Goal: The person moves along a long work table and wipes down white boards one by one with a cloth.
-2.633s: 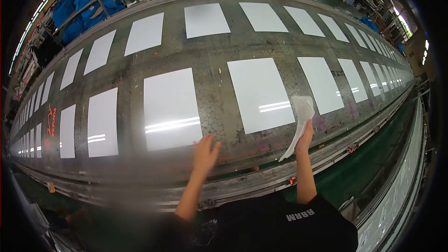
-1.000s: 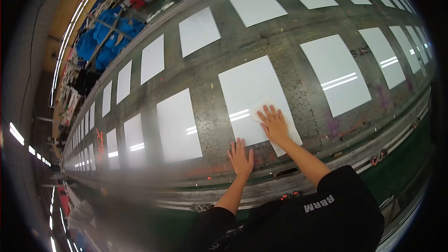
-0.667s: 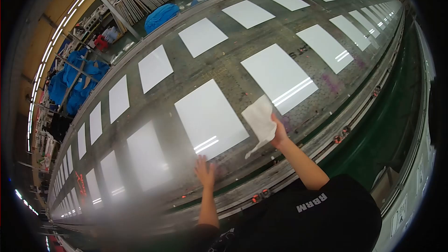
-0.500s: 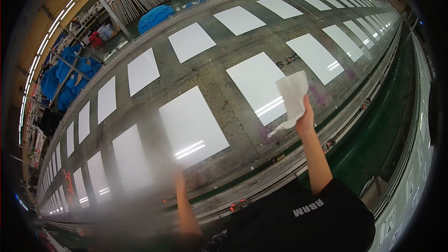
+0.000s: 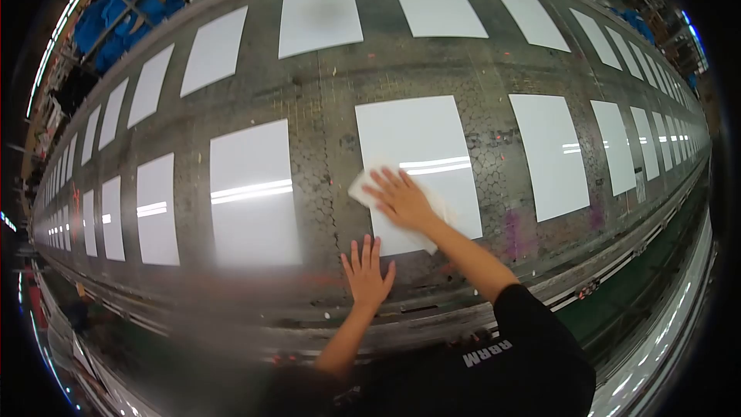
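Long and dark, a table (image 5: 328, 93) with a scuffed, stained top fills most of the head view, its edges bowed by the wide lens. White rectangular sheets lie on it in two rows, one nearer the person and one farther off, both dwindling toward the left and right ends. Past the far edge, at upper left, are heaped blue coverings (image 5: 127, 11) and a strip of lights (image 5: 65, 27). Paired bright reflections cross several sheets of the nearer row. Purple stains (image 5: 521, 235) mark the surface to the right of the middle, and a rail (image 5: 610, 278) runs along the near side. Haze blurs the lower left.

Near the centre, a white cloth (image 5: 359, 190) lies over the lower part of one near-row sheet (image 5: 421, 133), reaching past that sheet's left edge. The right hand (image 5: 401, 202) rests palm down on the cloth, fingers spread and pointing up and left, flattened over it rather than gripping. The left hand (image 5: 370, 278) is apart from the right, lower and to its left, with fingers fanned out and nothing in its grasp. Its fingertips are at the sheet's lower left corner; whether they press on it cannot be told. Both forearms come up from a black shirt (image 5: 532, 347) bearing pale lettering.
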Available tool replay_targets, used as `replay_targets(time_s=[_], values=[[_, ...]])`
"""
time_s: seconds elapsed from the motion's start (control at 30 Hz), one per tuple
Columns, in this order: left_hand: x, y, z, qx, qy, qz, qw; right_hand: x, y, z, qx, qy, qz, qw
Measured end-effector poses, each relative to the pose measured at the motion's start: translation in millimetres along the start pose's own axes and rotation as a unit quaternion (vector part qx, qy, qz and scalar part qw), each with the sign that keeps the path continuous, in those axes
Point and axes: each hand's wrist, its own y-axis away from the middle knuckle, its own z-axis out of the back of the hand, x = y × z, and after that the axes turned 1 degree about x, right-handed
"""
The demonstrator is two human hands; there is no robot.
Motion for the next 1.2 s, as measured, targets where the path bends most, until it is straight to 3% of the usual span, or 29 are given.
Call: replay_targets(time_s=[0.17, 0.27, 0.47, 0.57, 0.63, 0.8, 0.87, 1.0, 1.2], values=[[-2, -3, 2, -0.016, -0.019, 0.003, 1.000, -125, -136, -6, -0.113, 0.028, -0.037, 0.992], [-2, -2, 3, -0.014, -0.013, 0.005, 1.000, -126, -134, -2, -0.127, 0.032, -0.048, 0.990], [1, -1, 2, 0.005, -0.011, 0.009, 1.000, -19, 51, 24, 0.118, 0.003, 0.035, 0.992], [2, -1, 2, 0.009, -0.012, 0.008, 1.000, -25, 111, 42, 0.160, -0.036, 0.065, 0.984], [2, -1, 4, 0.020, -0.008, 0.011, 1.000, -60, 85, 53, 0.148, 0.008, 0.027, 0.989], [1, -2, 4, 0.008, -0.012, 0.013, 1.000, -163, -30, 34, -0.086, 0.062, -0.113, 0.988], [0, -2, 3, 0.001, -0.011, 0.011, 1.000, -176, -55, 24, -0.117, 0.060, -0.159, 0.979], [2, -1, 1, -0.018, 0.005, 0.011, 1.000, -131, -24, 21, -0.107, 0.060, -0.175, 0.977], [2, -3, 2, -0.054, 0.011, -0.010, 0.998, -11, 100, 25, 0.003, 0.034, -0.156, 0.987]])
